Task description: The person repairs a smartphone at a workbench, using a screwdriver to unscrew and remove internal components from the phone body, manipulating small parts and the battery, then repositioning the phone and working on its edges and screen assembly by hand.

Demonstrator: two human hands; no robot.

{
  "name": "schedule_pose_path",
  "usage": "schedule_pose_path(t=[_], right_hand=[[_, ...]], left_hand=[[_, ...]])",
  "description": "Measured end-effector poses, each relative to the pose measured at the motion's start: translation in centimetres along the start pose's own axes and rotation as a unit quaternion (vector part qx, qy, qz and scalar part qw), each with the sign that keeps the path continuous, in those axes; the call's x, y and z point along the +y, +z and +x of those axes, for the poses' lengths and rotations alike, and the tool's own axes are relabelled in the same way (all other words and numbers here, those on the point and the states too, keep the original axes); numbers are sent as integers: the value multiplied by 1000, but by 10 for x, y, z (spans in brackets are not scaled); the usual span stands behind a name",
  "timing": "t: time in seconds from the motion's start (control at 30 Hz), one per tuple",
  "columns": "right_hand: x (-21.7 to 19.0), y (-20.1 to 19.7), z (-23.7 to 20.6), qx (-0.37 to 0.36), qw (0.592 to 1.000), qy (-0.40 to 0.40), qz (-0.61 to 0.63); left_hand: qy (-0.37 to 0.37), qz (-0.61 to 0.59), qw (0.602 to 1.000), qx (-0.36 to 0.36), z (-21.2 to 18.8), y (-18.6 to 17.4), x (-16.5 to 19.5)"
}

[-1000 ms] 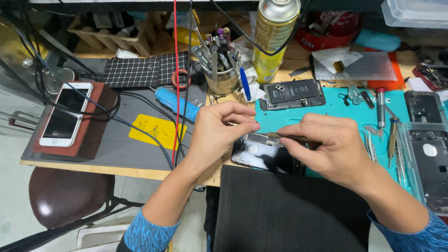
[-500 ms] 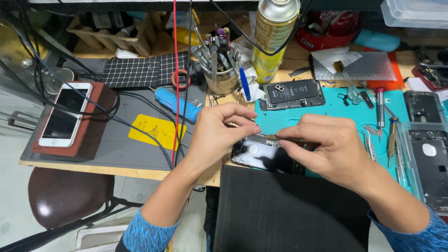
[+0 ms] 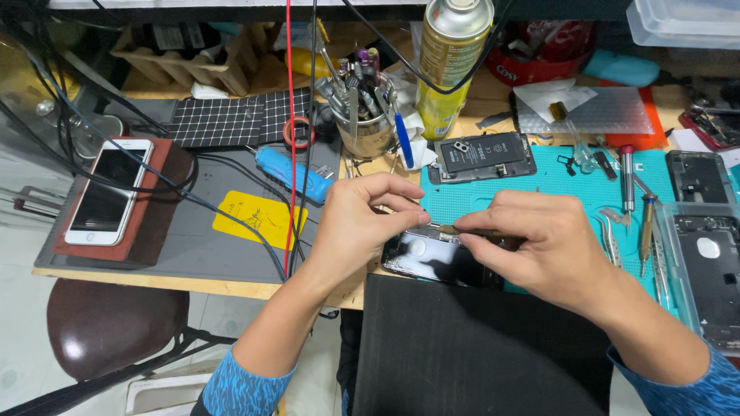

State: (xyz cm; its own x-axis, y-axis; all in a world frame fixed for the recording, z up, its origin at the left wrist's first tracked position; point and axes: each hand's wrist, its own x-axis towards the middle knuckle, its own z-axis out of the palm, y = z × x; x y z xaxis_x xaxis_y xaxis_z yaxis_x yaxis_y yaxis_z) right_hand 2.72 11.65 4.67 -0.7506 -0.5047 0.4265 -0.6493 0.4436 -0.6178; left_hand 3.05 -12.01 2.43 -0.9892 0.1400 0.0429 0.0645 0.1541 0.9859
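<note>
At table's front edge, left of the teal mat (image 3: 539, 185): left hand (image 3: 362, 231), grip pinching the dark phone (image 3: 432, 258) at its top edge. Right beside it: right hand (image 3: 539, 246), grip clenched on a thin tool (image 3: 451, 229), tip touching the phone.

A wooden desk (image 3: 193, 286) with a pale front edge fills most of the view, its surface crowded to the far side. On its left part lies a grey work mat (image 3: 200, 239), on its right part a teal one (image 3: 539, 189). Below the near left edge stands a round stool (image 3: 116, 327) with a dark brown padded seat on black metal legs. The floor (image 3: 23, 331) is light, smooth and slightly glossy. Even, bright light falls from above, leaving only soft shadows under the desk edge.
</note>
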Motion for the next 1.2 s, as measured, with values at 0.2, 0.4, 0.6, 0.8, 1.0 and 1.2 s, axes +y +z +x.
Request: schedule_pose_path(t=[0.2,0.4,0.6,0.8,1.0,1.2], right_hand=[[1,1,1,-4,1000,-2,0],[1,2,2,-9,1000,-3,2],[4,4,2,-11,1000,-3,-1],[19,9,0,-16,1000,2,8],[37,28,-1,-25,1000,-1,6],[50,49,-3,-46,998,32,10]], left_hand=[[-1,6,1000,-2,1,0,-1],[-9,3,1000,2,0,2,0],[-8,21,1000,9,-1,1,1],[-5,42,999,10,7,7,-8],[-12,89,996,26,16,5,-32],[-19,139,990,26,24,1,-55]])
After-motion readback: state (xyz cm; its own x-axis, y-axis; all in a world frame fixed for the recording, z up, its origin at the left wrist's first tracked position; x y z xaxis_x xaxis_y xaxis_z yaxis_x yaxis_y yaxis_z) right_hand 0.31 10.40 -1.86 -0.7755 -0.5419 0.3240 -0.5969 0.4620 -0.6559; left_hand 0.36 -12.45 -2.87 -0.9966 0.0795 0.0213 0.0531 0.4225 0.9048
